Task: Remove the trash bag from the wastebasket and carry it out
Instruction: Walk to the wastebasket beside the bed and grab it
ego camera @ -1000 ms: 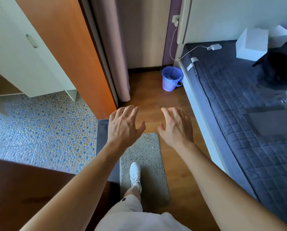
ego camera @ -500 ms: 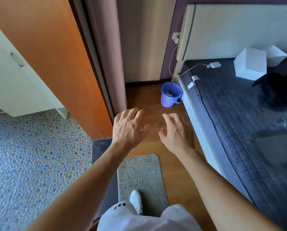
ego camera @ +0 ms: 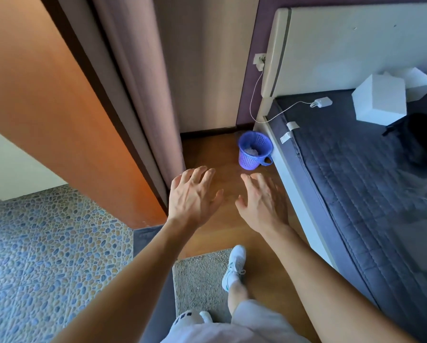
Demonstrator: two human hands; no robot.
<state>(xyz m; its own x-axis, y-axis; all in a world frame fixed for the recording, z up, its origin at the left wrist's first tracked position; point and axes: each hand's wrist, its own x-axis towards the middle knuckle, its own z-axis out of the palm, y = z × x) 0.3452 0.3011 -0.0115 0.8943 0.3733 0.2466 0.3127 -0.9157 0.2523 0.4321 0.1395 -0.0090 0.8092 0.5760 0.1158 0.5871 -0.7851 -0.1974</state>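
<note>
Well beyond both empty hands (ego camera: 228,201), wastebasket (ego camera: 255,150).

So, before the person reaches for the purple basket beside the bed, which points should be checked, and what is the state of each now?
1. Left hand empty and open: ok.
2. Right hand empty and open: ok.
3. Purple wastebasket upright on the wooden floor: ok.
4. Floor between hands and wastebasket free of obstacles: ok.
5. Bag liner visible at the wastebasket rim: cannot tell; only white trash shows inside.
6. Wastebasket within reach: not ok, it stands well beyond the fingertips.
</note>
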